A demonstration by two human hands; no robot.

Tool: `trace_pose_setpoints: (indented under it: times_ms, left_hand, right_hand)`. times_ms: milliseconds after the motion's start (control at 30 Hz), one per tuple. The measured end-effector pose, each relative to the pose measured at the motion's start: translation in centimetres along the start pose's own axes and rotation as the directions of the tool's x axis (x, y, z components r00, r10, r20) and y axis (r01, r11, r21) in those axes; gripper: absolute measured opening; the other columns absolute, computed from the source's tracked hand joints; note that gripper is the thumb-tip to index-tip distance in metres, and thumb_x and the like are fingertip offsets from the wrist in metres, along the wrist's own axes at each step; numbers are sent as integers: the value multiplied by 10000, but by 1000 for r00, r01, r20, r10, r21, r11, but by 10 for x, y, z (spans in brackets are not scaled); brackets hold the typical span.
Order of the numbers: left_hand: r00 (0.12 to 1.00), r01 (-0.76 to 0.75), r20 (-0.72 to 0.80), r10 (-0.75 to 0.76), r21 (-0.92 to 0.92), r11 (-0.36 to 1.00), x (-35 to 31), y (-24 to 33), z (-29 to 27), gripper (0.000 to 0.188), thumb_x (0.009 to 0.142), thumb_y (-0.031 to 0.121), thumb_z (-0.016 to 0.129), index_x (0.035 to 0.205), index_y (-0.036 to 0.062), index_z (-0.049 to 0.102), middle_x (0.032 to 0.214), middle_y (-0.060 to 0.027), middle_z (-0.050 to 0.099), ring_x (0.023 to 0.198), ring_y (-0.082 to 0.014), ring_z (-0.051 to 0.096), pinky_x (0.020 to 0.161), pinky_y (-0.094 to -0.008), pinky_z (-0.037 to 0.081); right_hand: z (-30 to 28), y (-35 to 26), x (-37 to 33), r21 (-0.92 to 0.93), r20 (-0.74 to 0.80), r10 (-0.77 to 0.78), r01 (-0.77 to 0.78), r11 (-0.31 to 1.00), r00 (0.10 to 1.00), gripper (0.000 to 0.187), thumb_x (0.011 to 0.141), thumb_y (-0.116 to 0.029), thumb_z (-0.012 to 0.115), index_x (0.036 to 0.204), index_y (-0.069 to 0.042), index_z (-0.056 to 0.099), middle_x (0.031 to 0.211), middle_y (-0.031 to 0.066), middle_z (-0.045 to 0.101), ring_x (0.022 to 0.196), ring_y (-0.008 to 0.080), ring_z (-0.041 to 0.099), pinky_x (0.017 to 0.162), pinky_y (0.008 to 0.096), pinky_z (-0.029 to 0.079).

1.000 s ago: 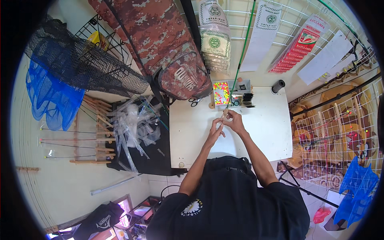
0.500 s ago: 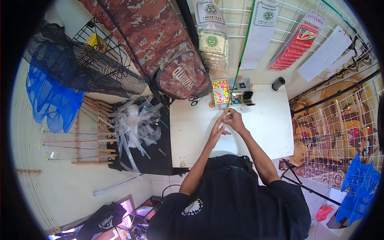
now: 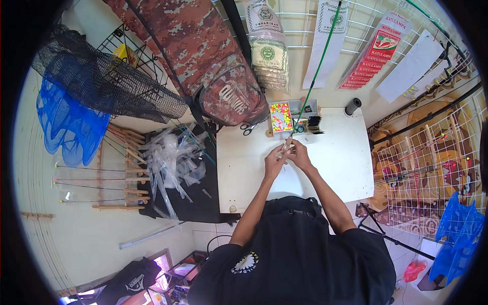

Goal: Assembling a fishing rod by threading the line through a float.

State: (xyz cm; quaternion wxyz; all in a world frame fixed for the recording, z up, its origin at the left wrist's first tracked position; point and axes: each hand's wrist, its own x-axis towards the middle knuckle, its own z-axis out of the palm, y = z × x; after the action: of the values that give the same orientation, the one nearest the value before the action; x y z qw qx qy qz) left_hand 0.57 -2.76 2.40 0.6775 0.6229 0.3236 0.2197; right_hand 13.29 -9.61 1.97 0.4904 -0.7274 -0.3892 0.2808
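A thin green fishing rod (image 3: 323, 58) slants up and to the right from my hands, over the box on the table. Its pale, wood-coloured lower end (image 3: 289, 141) lies between my fingers. My right hand (image 3: 300, 154) pinches that end with thumb and fingers. Close against it, my left hand (image 3: 274, 158) is closed too, fingers bent round the same pale end. The two hands almost touch above the white table (image 3: 335, 173). Small details between the fingertips are too fine to make out.
Beyond my hands stands a grey box (image 3: 305, 105) beside a tray of bright beads (image 3: 280, 118). Scissors (image 3: 247, 129) and a dark cylinder (image 3: 353, 106) lie near the wall. A camouflage bag (image 3: 229, 96) hangs left; clear plastic sleeves (image 3: 175, 157) pile on black cloth.
My left hand's fingers, stretched out before, are now curled in at the pale end. The rod's upper part has swung to the right.
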Motion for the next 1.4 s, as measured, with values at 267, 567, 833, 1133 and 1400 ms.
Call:
trace_pose_setpoints:
  times_ms: [267, 567, 833, 1133, 1400]
  left_hand:
    - [994, 32, -105, -15, 157, 987, 14, 8, -1, 346, 882, 229, 688, 1130, -11, 662, 979, -107, 703, 616, -119, 637, 525, -251, 505]
    - [997, 27, -71, -16, 151, 988, 17, -2, -8, 333, 902, 225, 663, 1177, 37, 653, 980, -103, 700, 635, -117, 638, 548, -241, 526]
    - [994, 101, -40, -98, 94, 990, 16, -2, -9, 336, 939, 253, 614, 1203, 45, 629, 997, -65, 677, 710, -108, 630, 654, -254, 519]
    - [999, -25, 36, 25, 1, 1000, 5, -8, -12, 384, 856, 104, 702, 1218, 27, 601, 1051, -54, 664, 825, -124, 647, 754, -259, 521]
    - [999, -47, 11, 46, 125, 991, -8, -7, -7, 323, 843, 3, 671, 1163, -2, 621, 1007, -94, 703, 871, -120, 667, 761, -244, 538]
  right_hand:
    - [-1, -2, -4, 23, 43, 1, -2, 1000, 999, 630, 747, -84, 760, 1298, 35, 479, 1096, 177, 632, 862, 223, 687, 759, 324, 568]
    - [-21, -8, -7, -2, 41, -38, 38, 999, 998, 608, 880, -178, 675, 1403, -36, 397, 1260, 157, 585, 1046, 259, 627, 917, 363, 501]
    - [-48, -43, 13, -109, 85, -29, 39, 993, 996, 217, 956, -81, 549, 1159, -6, 563, 1058, 110, 669, 997, 169, 648, 846, 325, 541]
    - [-41, -51, 8, 117, -5, -156, 156, 981, 988, 134, 978, -64, 489, 1012, 55, 543, 997, 132, 667, 977, 195, 658, 826, 350, 581]
    - [-47, -60, -16, 80, -47, -149, 153, 985, 988, 142, 956, -67, 495, 1014, 42, 565, 929, 186, 687, 919, 267, 694, 807, 370, 555]
